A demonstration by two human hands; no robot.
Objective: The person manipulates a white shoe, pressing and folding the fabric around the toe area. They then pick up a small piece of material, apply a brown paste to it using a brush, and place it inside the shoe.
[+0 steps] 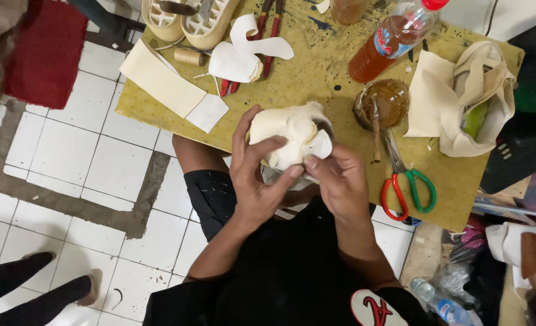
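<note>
Hands first: the left hand [257, 181] is curled around the near and left side of a cream leather piece [289, 137], thumb lying across its front and fingers wrapped over its left edge. The right hand [339, 181] is pressed against the same piece from the 4 o'clock side, thumb and forefinger pinching a loose flap at its lower right. Both hands touch each other at the fingertips. The piece is held just above the near edge of the tabletop [316, 78], a yellow perforated board marked with dark stains.

At 3 o'clock from the hands lie scissors [408, 190] with one red and one green loop, points directed away from the person. Just beyond them stands a round glue pot [383, 102] of brown liquid with a stick resting in it. At 2 o'clock, a cream cloth bag [482, 96] sits on a pale sheet near the right edge.

At 10 o'clock, flat cream panels [162, 78] overhang the left edge of the board. Farther off, at 11 o'clock, a curved white cut-out [247, 51] lies over red-handled pliers [268, 30], with a thread spool [189, 57] just beside it. At 1 o'clock a plastic bottle [394, 39] of orange liquid lies tilted. At the far left corner rest two pale shoe soles [192, 18], treads up.
</note>
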